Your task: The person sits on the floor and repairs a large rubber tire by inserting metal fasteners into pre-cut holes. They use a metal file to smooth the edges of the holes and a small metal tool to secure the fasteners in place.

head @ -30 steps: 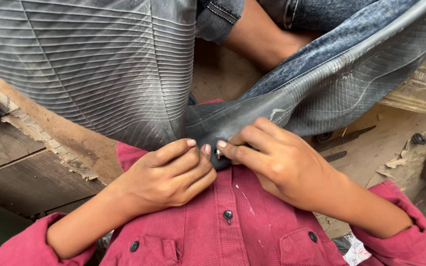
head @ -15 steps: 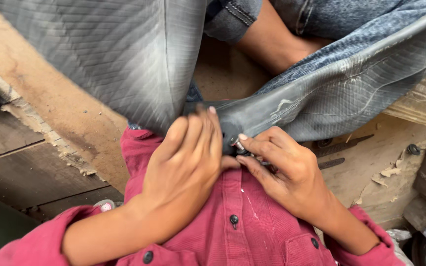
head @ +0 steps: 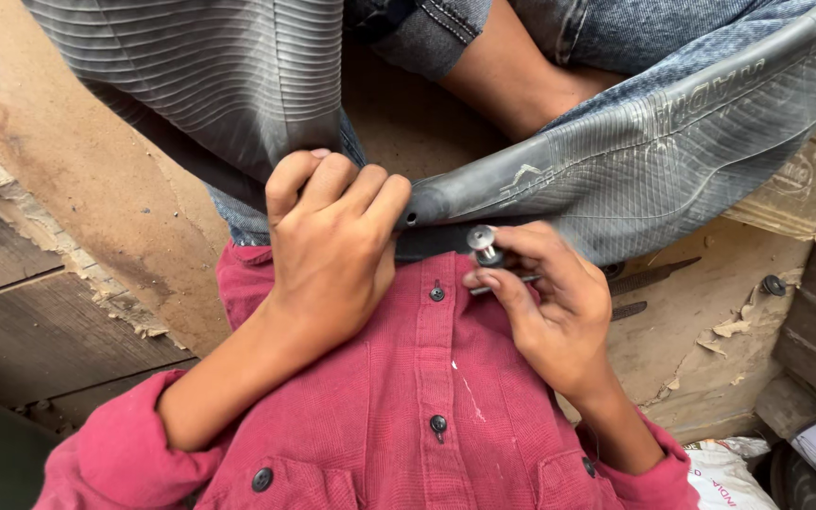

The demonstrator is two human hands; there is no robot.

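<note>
A black rubber inner tube (head: 654, 142) lies across my lap, above my red buttoned shirt (head: 446, 416). My left hand (head: 332, 246) grips a fold of the tube at its lower edge, fingers curled over the rubber. My right hand (head: 550, 302) holds a small metal valve stem (head: 484, 247) with a round cap between thumb and fingers, just below the tube's edge. A thin metal pin sticks out sideways from under those fingers.
A worn brown board (head: 68, 189) with a torn edge lies at the left over dark wooden planks (head: 40, 340). Another person's bare leg in rolled denim (head: 521, 76) is at the top. Cardboard scraps (head: 795, 189), a bolt (head: 773, 283) and a white sack (head: 724, 472) sit at the right.
My left hand has risen from my shirt and closed over the tube's fold. My right hand has drawn the metal valve out into plain sight.
</note>
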